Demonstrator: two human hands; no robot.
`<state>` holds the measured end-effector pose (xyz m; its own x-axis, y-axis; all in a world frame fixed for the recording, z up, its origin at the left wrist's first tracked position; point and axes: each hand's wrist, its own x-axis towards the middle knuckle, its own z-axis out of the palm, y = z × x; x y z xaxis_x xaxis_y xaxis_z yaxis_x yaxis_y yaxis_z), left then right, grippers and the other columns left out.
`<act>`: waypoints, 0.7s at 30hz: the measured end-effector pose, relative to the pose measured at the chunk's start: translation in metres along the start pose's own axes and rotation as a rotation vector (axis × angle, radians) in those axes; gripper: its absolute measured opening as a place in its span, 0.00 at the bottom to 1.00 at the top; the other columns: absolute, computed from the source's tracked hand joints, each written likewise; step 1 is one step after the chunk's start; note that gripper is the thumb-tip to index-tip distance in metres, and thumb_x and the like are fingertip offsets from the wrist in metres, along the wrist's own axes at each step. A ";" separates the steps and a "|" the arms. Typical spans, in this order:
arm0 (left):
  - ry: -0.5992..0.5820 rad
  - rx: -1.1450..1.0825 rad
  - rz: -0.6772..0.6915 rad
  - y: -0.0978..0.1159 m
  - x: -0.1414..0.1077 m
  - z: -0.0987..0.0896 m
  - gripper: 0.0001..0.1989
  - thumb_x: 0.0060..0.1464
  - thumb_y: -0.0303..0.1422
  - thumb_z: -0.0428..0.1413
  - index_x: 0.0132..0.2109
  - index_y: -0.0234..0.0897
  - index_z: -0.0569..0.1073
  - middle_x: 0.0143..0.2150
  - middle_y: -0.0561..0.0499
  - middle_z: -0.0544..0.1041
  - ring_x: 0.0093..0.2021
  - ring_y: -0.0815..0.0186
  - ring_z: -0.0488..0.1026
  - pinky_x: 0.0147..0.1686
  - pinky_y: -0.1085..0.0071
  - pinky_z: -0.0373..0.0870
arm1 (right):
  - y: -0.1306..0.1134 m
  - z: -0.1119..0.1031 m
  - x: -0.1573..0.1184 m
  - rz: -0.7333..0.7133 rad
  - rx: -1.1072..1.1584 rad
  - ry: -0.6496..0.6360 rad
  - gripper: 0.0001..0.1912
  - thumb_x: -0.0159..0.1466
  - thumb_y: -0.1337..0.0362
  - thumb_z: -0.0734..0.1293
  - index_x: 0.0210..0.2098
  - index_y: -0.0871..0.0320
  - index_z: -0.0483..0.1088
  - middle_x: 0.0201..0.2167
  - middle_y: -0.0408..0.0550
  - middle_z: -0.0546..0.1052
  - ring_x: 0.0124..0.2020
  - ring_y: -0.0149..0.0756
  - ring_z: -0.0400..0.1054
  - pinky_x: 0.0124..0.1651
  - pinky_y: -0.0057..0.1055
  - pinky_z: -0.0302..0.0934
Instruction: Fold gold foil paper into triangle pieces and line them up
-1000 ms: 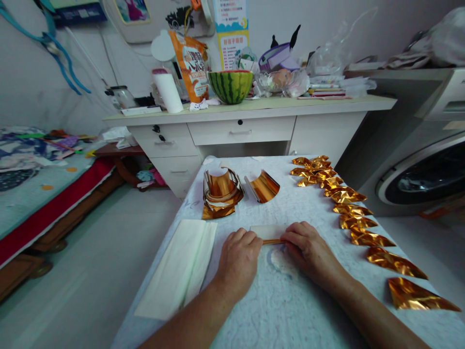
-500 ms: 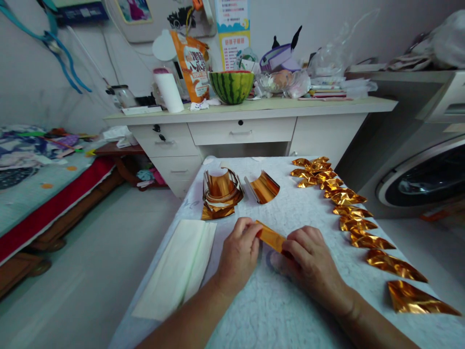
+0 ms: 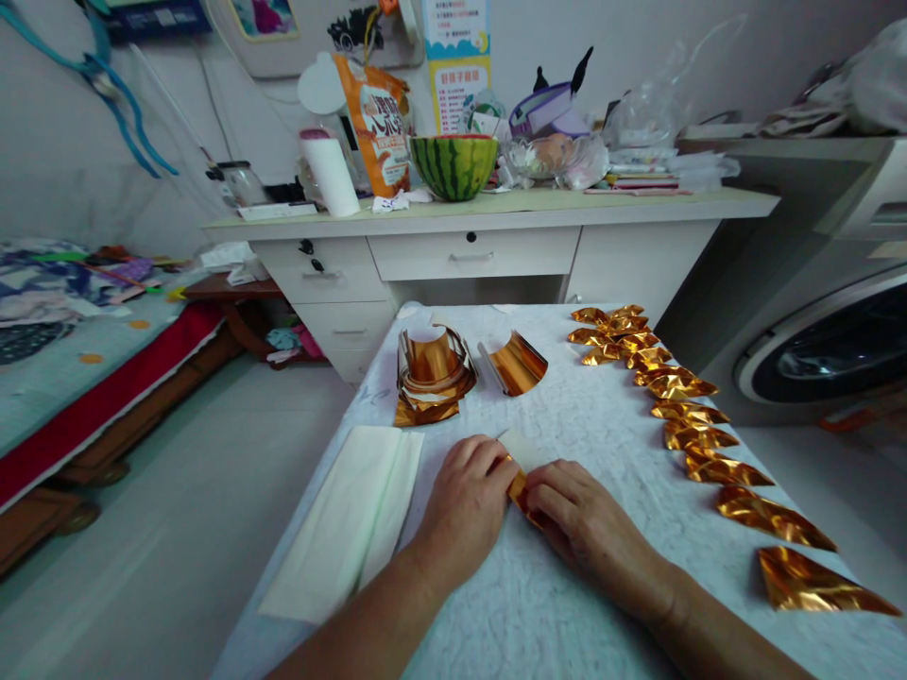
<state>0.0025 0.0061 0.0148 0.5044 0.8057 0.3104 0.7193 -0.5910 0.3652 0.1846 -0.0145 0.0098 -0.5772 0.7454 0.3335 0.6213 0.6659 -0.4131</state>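
A: Hands?
B: The left hand [image 3: 464, 501] is curling closed and gripping the upper end of a gold foil piece [image 3: 518, 488]; the right hand [image 3: 585, 515] is pinching its lower end. The foil is lying slantwise between them, near the middle of the cloth-covered table [image 3: 567, 586]. A pale flap [image 3: 520, 446] is showing just beyond the fingers.
A: Supplies?
B: A nested stack of curved gold sheets [image 3: 432, 364] is standing beyond the left hand. Twisted gold pieces [image 3: 776, 518] are lining the right edge.
A: Containers on the desk [image 3: 283, 229]?
B: An orange pouch [image 3: 381, 132] is standing upright, hiding its contents. A glass jar [image 3: 242, 184] is sitting farther left; its contents are too small to tell. A clear bowl [image 3: 522, 162] is apparently holding something roundish and brownish, kind unclear. A watermelon half [image 3: 455, 168] is resting between pouch and bowl.
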 end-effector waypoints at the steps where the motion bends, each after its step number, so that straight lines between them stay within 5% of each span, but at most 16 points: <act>1: -0.020 0.015 0.012 0.001 -0.001 0.000 0.09 0.56 0.22 0.53 0.41 0.39 0.74 0.41 0.50 0.73 0.47 0.60 0.66 0.49 0.60 0.68 | 0.000 0.001 0.000 0.006 0.024 -0.009 0.07 0.67 0.71 0.60 0.35 0.57 0.68 0.35 0.48 0.74 0.38 0.36 0.65 0.42 0.35 0.61; 7: -0.068 0.069 0.018 0.000 -0.004 0.006 0.07 0.58 0.25 0.54 0.32 0.38 0.73 0.33 0.52 0.73 0.36 0.64 0.66 0.35 0.69 0.67 | 0.011 0.003 -0.004 0.070 0.050 0.008 0.08 0.61 0.76 0.62 0.35 0.57 0.66 0.36 0.47 0.72 0.38 0.37 0.64 0.42 0.36 0.60; 12: -0.034 0.047 0.028 -0.005 -0.005 0.007 0.07 0.59 0.25 0.54 0.35 0.39 0.75 0.34 0.51 0.74 0.36 0.64 0.67 0.34 0.69 0.66 | 0.018 -0.002 -0.004 0.161 -0.009 0.047 0.14 0.53 0.81 0.60 0.31 0.57 0.65 0.33 0.47 0.71 0.37 0.39 0.63 0.39 0.36 0.59; 21: 0.135 0.115 0.137 0.001 -0.003 0.008 0.09 0.64 0.30 0.49 0.39 0.37 0.74 0.38 0.50 0.76 0.37 0.63 0.67 0.38 0.67 0.68 | 0.018 -0.004 -0.009 0.208 -0.048 0.233 0.10 0.61 0.77 0.58 0.34 0.55 0.63 0.39 0.48 0.72 0.37 0.35 0.68 0.37 0.31 0.62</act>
<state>0.0056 0.0029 0.0075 0.5381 0.7010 0.4680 0.7022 -0.6800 0.2110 0.2035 -0.0093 0.0030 -0.3018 0.8490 0.4337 0.7408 0.4952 -0.4539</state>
